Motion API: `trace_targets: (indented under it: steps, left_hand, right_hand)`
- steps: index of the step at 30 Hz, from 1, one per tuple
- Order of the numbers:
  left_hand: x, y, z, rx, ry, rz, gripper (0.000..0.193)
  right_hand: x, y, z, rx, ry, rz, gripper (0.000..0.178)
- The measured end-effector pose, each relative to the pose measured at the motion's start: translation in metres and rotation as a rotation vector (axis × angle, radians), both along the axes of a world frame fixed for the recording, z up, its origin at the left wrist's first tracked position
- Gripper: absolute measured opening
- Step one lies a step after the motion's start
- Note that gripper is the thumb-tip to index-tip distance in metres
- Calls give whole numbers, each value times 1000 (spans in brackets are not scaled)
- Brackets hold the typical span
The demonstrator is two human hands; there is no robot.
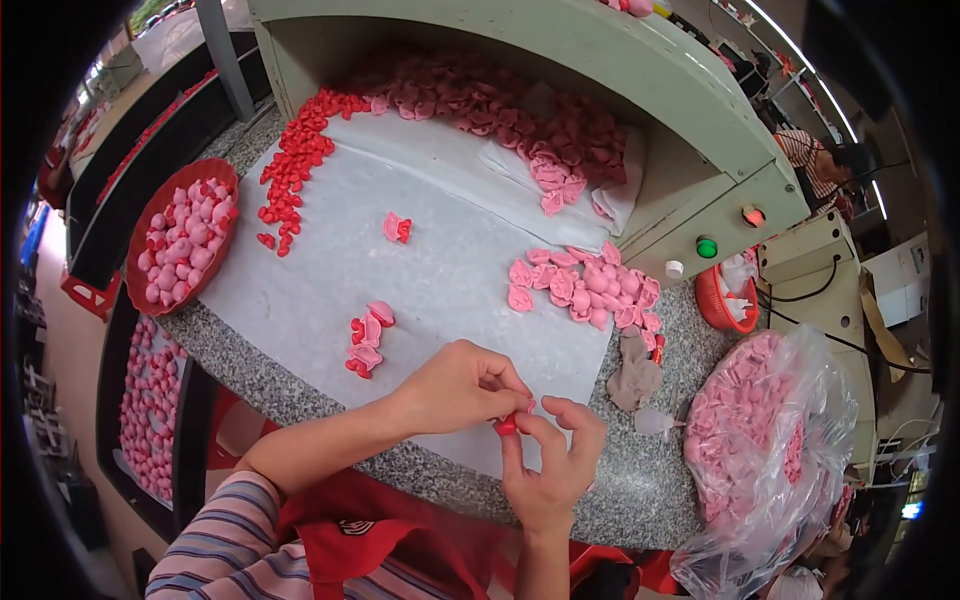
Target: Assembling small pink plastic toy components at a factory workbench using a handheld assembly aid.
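My left hand (462,388) and my right hand (555,462) meet over the near edge of the white sheet (330,265). Both pinch one small red piece (507,425) with a bit of pink showing; the fingers hide most of it. Left of my hands lies a short cluster of pink and red pieces (366,340). Farther up the sheet sits a single pink-and-red piece (397,228). Loose pink shell-like pieces (590,285) are heaped to the right, and small glossy red pieces (290,180) spread along the far left of the sheet.
A green cabinet (690,120) with an open recess stands behind, pink pieces piled inside. At left is a red bowl (137,225) of rounded pink pieces. To the right are a grey cloth-like lump (635,372), a small red basket (712,305) and a clear plastic bag (825,400) of pink pieces.
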State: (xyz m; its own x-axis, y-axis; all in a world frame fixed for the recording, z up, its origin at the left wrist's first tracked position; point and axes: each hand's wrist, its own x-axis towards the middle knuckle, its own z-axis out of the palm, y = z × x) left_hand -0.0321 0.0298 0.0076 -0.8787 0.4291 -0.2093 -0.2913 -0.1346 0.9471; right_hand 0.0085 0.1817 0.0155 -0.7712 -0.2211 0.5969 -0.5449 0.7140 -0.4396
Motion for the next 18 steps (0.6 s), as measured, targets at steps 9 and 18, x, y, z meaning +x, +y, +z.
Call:
trace_targets:
  steps: [9,18]
  left_hand:
    - [-3,-1,-3,136,-93,99,8]
    - [12,24,-21,720,-572,-65,38]
  right_hand:
    - [-12,-9,1,-32,7,-2,25]
    - [-3,11,0,-161,-7,-190,26]
